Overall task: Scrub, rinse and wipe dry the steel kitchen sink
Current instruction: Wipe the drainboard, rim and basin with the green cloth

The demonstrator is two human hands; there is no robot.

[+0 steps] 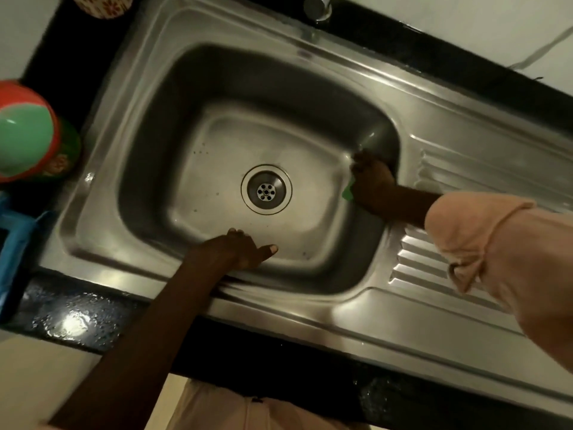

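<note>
The steel sink [145, 125] fills the view, its basin deep and its round drain [266, 189] in the middle of the floor. My right hand [373, 184] reaches over the right rim and presses a green scrub pad [348, 191] against the basin's right wall; only a corner of the pad shows under the fingers. My left hand [245, 249] rests inside the basin at its near wall, thumb stretched out to the right, holding nothing. Small dark specks dot the basin floor.
The tap [317, 6] stands at the back rim. A ribbed draining board [440, 262] lies to the right. On the left counter sit a green and red bowl [26, 135], a blue rack [14, 243] and a patterned cup [102, 4]. The black counter [74, 315] is wet in front.
</note>
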